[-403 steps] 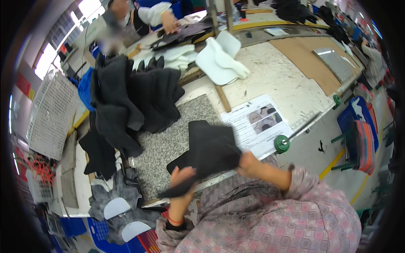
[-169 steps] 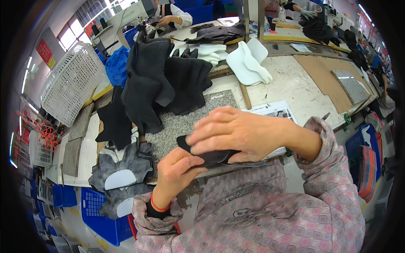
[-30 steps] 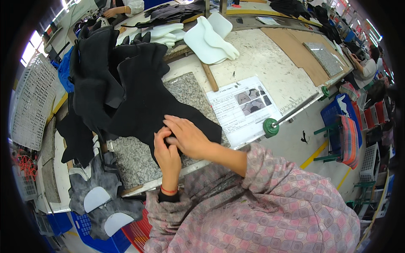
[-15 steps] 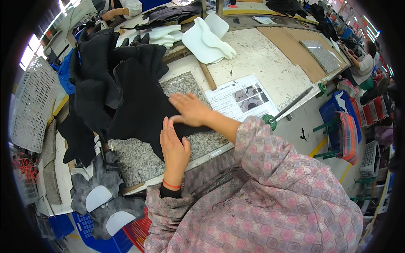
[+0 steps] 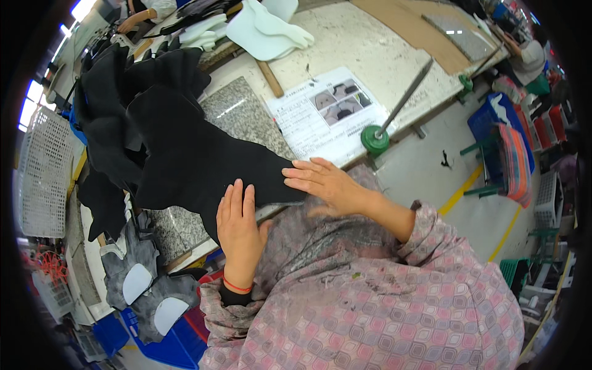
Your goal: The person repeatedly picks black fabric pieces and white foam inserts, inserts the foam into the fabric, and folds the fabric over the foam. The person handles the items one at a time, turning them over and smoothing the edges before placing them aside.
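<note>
A large black fabric piece (image 5: 203, 151) lies spread over a speckled stone slab (image 5: 179, 229) in front of me. My left hand (image 5: 239, 225) rests flat on its near edge, fingers stretched out and holding nothing. At the piece's right tip, my right hand (image 5: 327, 185) has its fingers extended on top of the cloth; the thumb is partly hidden. A heap of black shaped pieces (image 5: 105, 111) adjoins it on the left. Below that heap hang grey pieces with white half-round patches (image 5: 137, 282).
A printed sheet (image 5: 327, 114) lies beyond the slab, near a wooden handle (image 5: 270, 79) and white shaped pieces (image 5: 268, 31). A metal rod on a green round base (image 5: 375, 140) stands at the table edge. White crate (image 5: 46, 172) at left; blue basket (image 5: 163, 345) below; other people work farther off.
My right hand has slid right and nearer along the black piece to its right tip. My left hand stays on the near edge. The whole view has shifted.
</note>
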A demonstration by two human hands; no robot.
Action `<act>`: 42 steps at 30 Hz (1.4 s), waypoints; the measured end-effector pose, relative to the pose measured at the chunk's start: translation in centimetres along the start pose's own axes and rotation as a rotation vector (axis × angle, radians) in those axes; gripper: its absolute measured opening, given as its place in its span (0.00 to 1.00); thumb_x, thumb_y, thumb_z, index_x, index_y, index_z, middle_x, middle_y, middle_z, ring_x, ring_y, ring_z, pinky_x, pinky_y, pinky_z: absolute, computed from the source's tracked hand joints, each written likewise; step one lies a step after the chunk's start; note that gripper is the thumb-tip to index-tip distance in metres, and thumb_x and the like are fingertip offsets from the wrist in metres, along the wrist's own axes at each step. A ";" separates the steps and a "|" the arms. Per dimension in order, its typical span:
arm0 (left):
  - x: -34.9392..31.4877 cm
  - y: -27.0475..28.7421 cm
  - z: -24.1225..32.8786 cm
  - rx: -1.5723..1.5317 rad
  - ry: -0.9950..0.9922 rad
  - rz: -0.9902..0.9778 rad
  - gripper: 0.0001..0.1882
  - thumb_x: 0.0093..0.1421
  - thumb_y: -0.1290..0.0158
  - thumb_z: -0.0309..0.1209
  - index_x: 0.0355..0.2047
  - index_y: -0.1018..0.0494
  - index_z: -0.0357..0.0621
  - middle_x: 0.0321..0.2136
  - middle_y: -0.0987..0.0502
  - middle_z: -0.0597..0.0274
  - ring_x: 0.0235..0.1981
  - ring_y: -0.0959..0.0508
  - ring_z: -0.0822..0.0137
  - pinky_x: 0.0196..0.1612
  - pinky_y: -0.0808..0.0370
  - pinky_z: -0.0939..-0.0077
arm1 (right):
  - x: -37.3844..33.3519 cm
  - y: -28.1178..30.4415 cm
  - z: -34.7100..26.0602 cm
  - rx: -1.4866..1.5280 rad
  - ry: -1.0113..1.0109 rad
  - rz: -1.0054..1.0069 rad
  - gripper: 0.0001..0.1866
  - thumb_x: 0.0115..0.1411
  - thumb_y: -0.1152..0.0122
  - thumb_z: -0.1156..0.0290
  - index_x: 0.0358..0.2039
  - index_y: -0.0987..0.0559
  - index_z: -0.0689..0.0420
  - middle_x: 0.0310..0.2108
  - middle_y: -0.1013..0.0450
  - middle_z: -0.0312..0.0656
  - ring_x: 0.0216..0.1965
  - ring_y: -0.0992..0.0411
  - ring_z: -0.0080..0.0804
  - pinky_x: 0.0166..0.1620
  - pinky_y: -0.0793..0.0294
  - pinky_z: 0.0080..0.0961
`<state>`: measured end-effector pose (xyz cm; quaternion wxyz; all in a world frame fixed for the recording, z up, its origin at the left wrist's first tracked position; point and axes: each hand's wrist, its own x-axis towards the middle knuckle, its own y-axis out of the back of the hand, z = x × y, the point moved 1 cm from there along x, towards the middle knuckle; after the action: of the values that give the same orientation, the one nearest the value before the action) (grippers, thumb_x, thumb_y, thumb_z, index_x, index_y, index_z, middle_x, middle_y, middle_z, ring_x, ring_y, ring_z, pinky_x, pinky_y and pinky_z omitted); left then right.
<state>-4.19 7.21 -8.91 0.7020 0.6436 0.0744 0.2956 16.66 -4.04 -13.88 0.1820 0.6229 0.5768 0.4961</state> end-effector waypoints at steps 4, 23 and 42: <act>1.0 2.3 0.1 0.148 -0.149 0.090 0.16 0.50 0.47 0.23 0.41 0.24 0.41 0.42 0.22 0.55 0.44 0.22 0.55 0.42 0.25 0.66 | 3.0 1.1 -0.8 -0.059 0.132 0.399 0.24 0.42 0.33 0.75 0.43 0.24 0.52 0.46 0.25 0.35 0.48 0.27 0.32 0.53 0.32 0.33; 8.0 24.8 0.1 -1.107 -0.155 0.024 0.42 0.47 0.38 0.36 0.60 0.41 0.33 0.50 0.27 0.49 0.52 0.28 0.63 0.55 0.33 0.69 | 13.9 22.1 -8.8 1.031 0.167 0.718 0.09 0.56 0.36 0.69 0.25 0.22 0.62 0.22 0.30 0.30 0.27 0.35 0.13 0.31 0.35 0.17; 9.3 19.1 6.5 -0.462 -0.265 -0.488 0.30 0.52 0.39 0.33 0.51 0.34 0.27 0.26 0.24 0.36 0.28 0.22 0.43 0.34 0.27 0.64 | 13.8 15.6 -6.2 -0.177 0.170 0.314 0.21 0.62 0.50 0.49 0.21 0.24 0.50 0.17 0.27 0.44 0.22 0.27 0.44 0.23 0.30 0.41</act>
<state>0.46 6.30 12.82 0.8823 0.4642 0.0656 0.0421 17.72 2.07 6.98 0.1071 0.6427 0.4399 0.6180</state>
